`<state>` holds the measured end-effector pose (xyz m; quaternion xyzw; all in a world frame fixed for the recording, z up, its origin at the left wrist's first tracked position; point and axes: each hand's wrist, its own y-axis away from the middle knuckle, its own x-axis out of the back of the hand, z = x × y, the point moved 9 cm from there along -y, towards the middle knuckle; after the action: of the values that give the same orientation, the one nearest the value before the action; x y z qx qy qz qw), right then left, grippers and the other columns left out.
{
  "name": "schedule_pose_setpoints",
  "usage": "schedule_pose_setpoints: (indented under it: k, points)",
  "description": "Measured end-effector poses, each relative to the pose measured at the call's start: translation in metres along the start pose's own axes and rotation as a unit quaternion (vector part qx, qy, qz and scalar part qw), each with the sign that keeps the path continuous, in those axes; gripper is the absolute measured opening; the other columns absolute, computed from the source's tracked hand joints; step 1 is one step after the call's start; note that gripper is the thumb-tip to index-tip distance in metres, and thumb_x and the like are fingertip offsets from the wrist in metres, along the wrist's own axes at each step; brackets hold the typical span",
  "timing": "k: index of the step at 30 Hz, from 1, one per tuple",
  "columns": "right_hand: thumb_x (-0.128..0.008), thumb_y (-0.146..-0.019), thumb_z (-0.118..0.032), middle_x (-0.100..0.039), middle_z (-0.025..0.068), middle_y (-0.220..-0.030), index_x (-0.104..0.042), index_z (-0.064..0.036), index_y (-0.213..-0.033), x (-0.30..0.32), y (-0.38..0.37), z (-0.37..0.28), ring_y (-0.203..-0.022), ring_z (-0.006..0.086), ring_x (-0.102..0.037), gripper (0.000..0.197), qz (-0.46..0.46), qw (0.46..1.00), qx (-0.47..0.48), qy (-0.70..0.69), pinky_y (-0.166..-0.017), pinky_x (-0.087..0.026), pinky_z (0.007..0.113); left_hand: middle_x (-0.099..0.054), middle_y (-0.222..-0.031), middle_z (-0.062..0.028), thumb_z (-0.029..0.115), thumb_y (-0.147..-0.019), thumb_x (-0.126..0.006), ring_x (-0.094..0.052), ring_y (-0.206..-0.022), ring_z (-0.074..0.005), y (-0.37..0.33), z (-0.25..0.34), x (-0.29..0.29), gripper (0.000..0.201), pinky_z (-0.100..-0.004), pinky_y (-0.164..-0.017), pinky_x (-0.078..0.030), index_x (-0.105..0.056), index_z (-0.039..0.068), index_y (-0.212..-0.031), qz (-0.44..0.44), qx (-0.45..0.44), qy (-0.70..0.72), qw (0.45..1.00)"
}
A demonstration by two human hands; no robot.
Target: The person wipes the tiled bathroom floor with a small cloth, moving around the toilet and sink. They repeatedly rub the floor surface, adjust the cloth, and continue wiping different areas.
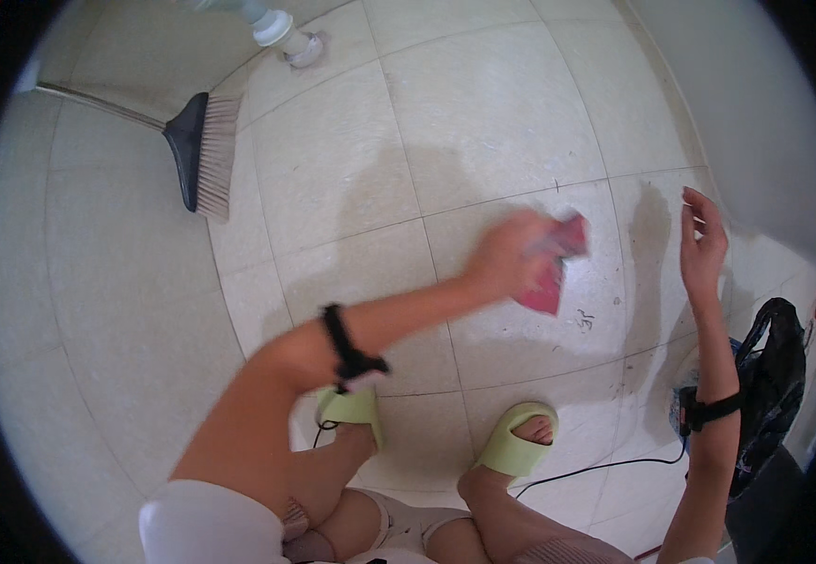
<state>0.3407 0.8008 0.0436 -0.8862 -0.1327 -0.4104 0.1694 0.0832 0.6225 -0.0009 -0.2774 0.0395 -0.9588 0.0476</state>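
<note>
My left hand (pixel 510 256) reaches out over the tiled floor (pixel 493 85), its fingers closed around a pinkish-red packet (pixel 546 289). Motion smears the hand and the packet, and the packet's exact kind does not show. Further right, my right hand (pixel 702 246) is raised near the wall with loosely bent fingers and nothing in it. On the tile just below the packet are small dark scribble-like marks (pixel 585 321). Each forearm wears a black strap, the left one (pixel 342 343) carrying a small device.
A broom (pixel 185 150) leans at the upper left. A white pipe (pixel 281 33) meets the floor at the back. Beside my right forearm sit a black plastic bag (pixel 776 367) and a partly hidden container. A black cable (pixel 605 464) runs past my green slippers (pixel 519 442).
</note>
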Motion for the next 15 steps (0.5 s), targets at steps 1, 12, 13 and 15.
schedule_pose_setpoints:
  k: [1, 12, 13, 15]
  points:
    - [-0.056, -0.103, -0.008, -0.070, 0.0074, -0.123, -0.066, -0.0075, -0.126, 0.008, 0.004, 0.009, -0.106, 0.0193, -0.069, 0.025, 0.001, 0.999, -0.023, 0.024, -0.086, -0.058, 0.034, -0.062, -0.109, -0.0148, 0.013, -0.081, -0.072, -0.063, -0.103, -0.0341, 0.003, -0.031, 0.043, 0.041, -0.0424, -0.089, -0.052, -0.066, 0.007, -0.121, 0.025, 0.054, 0.070, 0.996]
    - [-0.054, -0.106, -0.010, -0.070, 0.0050, -0.125, -0.065, -0.0084, -0.129, 0.033, 0.032, 0.059, -0.111, 0.0163, -0.065, 0.026, -0.011, 0.995, -0.095, 0.029, -0.092, -0.052, 0.033, -0.061, -0.129, -0.0205, 0.012, -0.089, -0.064, -0.062, -0.111, -0.0404, 0.097, -0.240, 0.379, 0.050, -0.0472, -0.094, -0.051, -0.058, 0.010, -0.139, 0.100, 0.355, -0.475, 0.799]
    - [-0.054, -0.106, -0.010, -0.069, 0.0061, -0.125, -0.065, -0.0087, -0.129, 0.031, 0.029, 0.057, -0.111, 0.0178, -0.066, 0.026, -0.013, 0.995, -0.093, 0.031, -0.092, -0.054, 0.035, -0.061, -0.131, -0.0202, 0.010, -0.089, -0.063, -0.062, -0.114, -0.0401, 0.095, -0.226, 0.355, 0.051, -0.0466, -0.097, -0.050, -0.058, 0.012, -0.140, 0.175, 0.267, -0.476, 0.820]
    - [-0.054, -0.106, -0.010, -0.070, 0.0074, -0.125, -0.065, -0.0087, -0.129, 0.024, 0.021, 0.049, -0.111, 0.0195, -0.067, 0.026, -0.011, 0.996, -0.086, 0.030, -0.092, -0.056, 0.037, -0.063, -0.133, -0.0179, 0.008, -0.090, -0.061, -0.060, -0.121, -0.0387, 0.091, -0.202, 0.290, 0.052, -0.0453, -0.103, -0.048, -0.060, 0.019, -0.141, 0.245, 0.163, -0.436, 0.850]
